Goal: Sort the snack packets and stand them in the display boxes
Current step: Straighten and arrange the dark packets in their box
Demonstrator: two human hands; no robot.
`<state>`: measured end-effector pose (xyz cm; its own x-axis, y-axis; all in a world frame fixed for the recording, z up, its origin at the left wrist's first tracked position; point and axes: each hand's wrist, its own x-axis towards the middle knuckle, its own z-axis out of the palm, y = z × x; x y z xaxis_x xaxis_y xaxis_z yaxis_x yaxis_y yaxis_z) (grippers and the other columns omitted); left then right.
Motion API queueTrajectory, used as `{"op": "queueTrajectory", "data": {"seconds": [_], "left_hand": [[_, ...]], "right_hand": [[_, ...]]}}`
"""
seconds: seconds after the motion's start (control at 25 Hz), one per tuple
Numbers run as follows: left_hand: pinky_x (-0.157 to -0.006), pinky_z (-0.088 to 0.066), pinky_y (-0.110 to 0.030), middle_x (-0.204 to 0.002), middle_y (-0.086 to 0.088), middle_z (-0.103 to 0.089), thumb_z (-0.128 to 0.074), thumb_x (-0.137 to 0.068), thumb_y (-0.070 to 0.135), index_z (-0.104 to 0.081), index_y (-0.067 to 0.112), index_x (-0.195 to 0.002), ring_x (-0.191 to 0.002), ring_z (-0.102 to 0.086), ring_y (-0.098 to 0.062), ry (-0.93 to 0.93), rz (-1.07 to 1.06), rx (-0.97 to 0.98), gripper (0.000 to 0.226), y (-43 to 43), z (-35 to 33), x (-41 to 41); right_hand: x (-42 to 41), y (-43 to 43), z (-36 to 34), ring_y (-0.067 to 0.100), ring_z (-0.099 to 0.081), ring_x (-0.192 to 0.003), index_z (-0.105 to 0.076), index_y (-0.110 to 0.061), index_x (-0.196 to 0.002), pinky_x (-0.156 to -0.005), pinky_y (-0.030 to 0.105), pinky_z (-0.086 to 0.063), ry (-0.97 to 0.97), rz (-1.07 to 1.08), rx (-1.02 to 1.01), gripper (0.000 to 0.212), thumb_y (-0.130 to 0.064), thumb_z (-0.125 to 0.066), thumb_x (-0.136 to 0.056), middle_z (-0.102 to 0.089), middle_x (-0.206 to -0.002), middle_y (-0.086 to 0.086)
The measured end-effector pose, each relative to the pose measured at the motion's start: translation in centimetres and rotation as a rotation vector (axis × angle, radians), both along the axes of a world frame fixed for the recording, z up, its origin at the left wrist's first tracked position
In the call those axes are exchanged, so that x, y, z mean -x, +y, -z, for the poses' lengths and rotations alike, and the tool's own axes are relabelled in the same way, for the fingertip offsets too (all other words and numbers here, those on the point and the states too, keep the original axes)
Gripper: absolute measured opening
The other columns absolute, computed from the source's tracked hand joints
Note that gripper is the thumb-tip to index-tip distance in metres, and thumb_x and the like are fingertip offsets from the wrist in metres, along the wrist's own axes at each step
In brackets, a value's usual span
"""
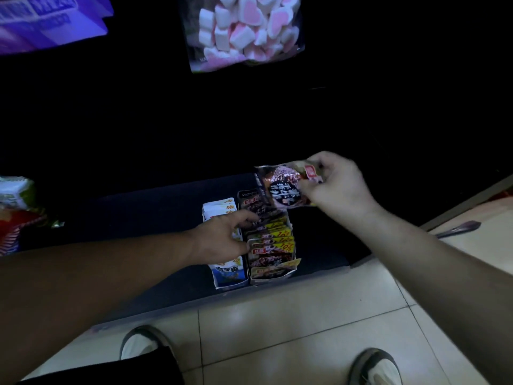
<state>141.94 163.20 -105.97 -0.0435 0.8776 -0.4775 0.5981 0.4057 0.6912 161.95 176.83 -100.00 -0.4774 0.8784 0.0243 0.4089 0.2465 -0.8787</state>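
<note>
Right fingers: the fingers (319,163) and thumb of the right hand (337,190) are closed in a pinch on the upper corner of a dark packet (283,190).
Left fingers: the fingers (248,216) of the left hand (222,238) are stretched forward and hold nothing. Their tips rest on the row of packets (273,240) and the thumb is spread toward the shelf's front edge.
Floor: pale tiles (291,323) run along the shelf's front edge.
Shelf: a dark low shelf (138,218) carries both boxes near its front edge. Its back is lost in shadow.
Marshmallow bag: a clear bag (244,31) of pink and white heart shapes sits high above the shelf at the top of the view.
Purple carton: a carton (41,20) in the top left corner, too blurred to read.
Side packs: green-white and red packs (14,207) at the shelf's left end, blurred.
Shoes: two shoes (138,343) (377,368) stand on the tiles.
White box: a white and blue box (229,276) touches the left side of the other box. White packets stand in it and the left hand lies across it.
Dark box: this box (273,273) holds the upright row of dark and yellow packets, front to back.
Held packet: it is tilted in the air over the far end of the dark box.
</note>
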Motion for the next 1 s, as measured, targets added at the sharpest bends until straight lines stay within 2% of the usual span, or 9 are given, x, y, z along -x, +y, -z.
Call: {"op": "queueTrajectory", "data": {"seconds": [0.12, 0.28, 0.4, 0.48, 0.64, 0.76, 0.84, 0.92, 1.0], "left_hand": [[-0.082, -0.051, -0.015, -0.103, 0.018, -0.06, -0.066, -0.094, 0.021, -0.047, 0.043, -0.139, -0.077, -0.054, 0.001, 0.012, 0.024, 0.011, 0.054, -0.4, -0.1, -0.3], [-0.079, -0.043, -0.006, -0.103, 0.017, -0.059, -0.066, -0.094, 0.024, -0.045, 0.042, -0.144, -0.085, -0.056, 0.001, 0.053, 0.061, 0.025, 0.058, -0.7, 0.2, -0.4], [-0.096, -0.049, -0.018, -0.124, 0.009, -0.062, -0.067, -0.092, 0.028, -0.045, 0.042, -0.145, -0.108, -0.058, -0.008, 0.064, 0.058, 0.001, 0.059, -0.5, 0.5, -0.3], [-0.081, -0.045, -0.008, -0.114, 0.009, -0.063, -0.066, -0.093, 0.026, -0.046, 0.041, -0.144, -0.097, -0.055, -0.007, 0.055, 0.057, 0.004, 0.057, -0.5, 0.6, -0.1], [-0.057, -0.035, 0.002, -0.082, 0.022, -0.05, -0.065, -0.095, 0.022, -0.051, 0.036, -0.143, -0.088, -0.055, -0.011, 0.018, -0.016, -0.028, 0.052, -0.6, 0.7, 0.2], [-0.058, -0.036, 0.002, -0.085, 0.019, -0.055, -0.064, -0.095, 0.02, -0.054, 0.034, -0.14, -0.083, -0.057, -0.008, 0.026, -0.032, -0.048, 0.049, -0.4, 0.7, 0.4], [-0.07, -0.036, 0.002, -0.097, 0.018, -0.057, -0.063, -0.095, 0.016, -0.055, 0.031, -0.14, -0.085, -0.053, -0.002, 0.097, 0.066, -0.09, 0.048, -0.5, 0.5, 0.2], [-0.086, -0.041, -0.011, -0.123, 0.015, -0.051, -0.061, -0.093, 0.017, -0.058, 0.03, -0.137, -0.095, -0.052, -0.003, 0.214, 0.149, -0.182, 0.046, -0.6, 0.7, 0.4], [-0.086, -0.051, -0.025, -0.123, 0.016, -0.042, -0.06, -0.091, 0.018, -0.064, 0.031, -0.129, -0.094, -0.052, -0.005, 0.306, 0.132, -0.25, 0.04, -0.5, 0.8, 0.8]], "right_hand": [[-0.3, 1.4, -1.6, 0.008, -0.07, -0.077, -0.067, -0.035, -0.078, -0.066, 0.022, -0.057, -0.025, -0.054, -0.095, 0.027, -0.012, -0.078, -0.088, -0.072, -0.082, -0.008], [2.6, 1.4, 0.0, 0.008, -0.069, -0.085, -0.075, -0.034, -0.084, -0.073, 0.024, -0.057, -0.108, -0.158, -0.154, 0.017, -0.018, -0.078, -0.089, -0.072, -0.085, -0.011], [5.0, 1.1, 2.5, 0.006, -0.068, -0.087, -0.077, -0.035, -0.085, -0.078, 0.028, -0.058, -0.245, -0.267, -0.178, 0.013, -0.022, -0.078, -0.088, -0.072, -0.087, -0.014], [5.7, 0.9, 4.9, 0.006, -0.068, -0.09, -0.079, -0.035, -0.091, -0.083, 0.033, -0.059, -0.336, -0.27, -0.157, 0.01, -0.026, -0.079, -0.088, -0.073, -0.093, -0.015], [5.4, 1.6, 7.4, 0.014, -0.061, -0.111, -0.069, -0.028, -0.126, -0.098, 0.033, -0.053, -0.383, -0.112, -0.183, 0.039, -0.017, -0.074, -0.089, -0.061, -0.118, -0.006], [5.3, 2.3, 7.2, 0.016, -0.062, -0.106, -0.068, -0.021, -0.127, -0.096, 0.031, -0.053, -0.295, -0.03, -0.118, 0.04, -0.003, -0.063, -0.091, -0.06, -0.109, -0.005], [5.1, 2.0, 7.3, 0.016, -0.063, -0.108, -0.067, -0.018, -0.128, -0.095, 0.024, -0.05, -0.292, -0.031, -0.04, 0.038, -0.003, -0.059, -0.094, -0.063, -0.109, -0.002], [5.0, 1.6, 7.6, 0.016, -0.06, -0.11, -0.065, -0.017, -0.13, -0.091, 0.021, -0.046, -0.284, 0.004, -0.025, 0.039, -0.003, -0.06, -0.094, -0.061, -0.116, 0.002], [4.8, 1.7, 7.9, 0.018, -0.057, -0.109, -0.06, -0.021, -0.133, -0.087, 0.023, -0.048, -0.264, 0.061, 0.01, 0.048, -0.001, -0.064, -0.09, -0.056, -0.121, 0.002]]}}
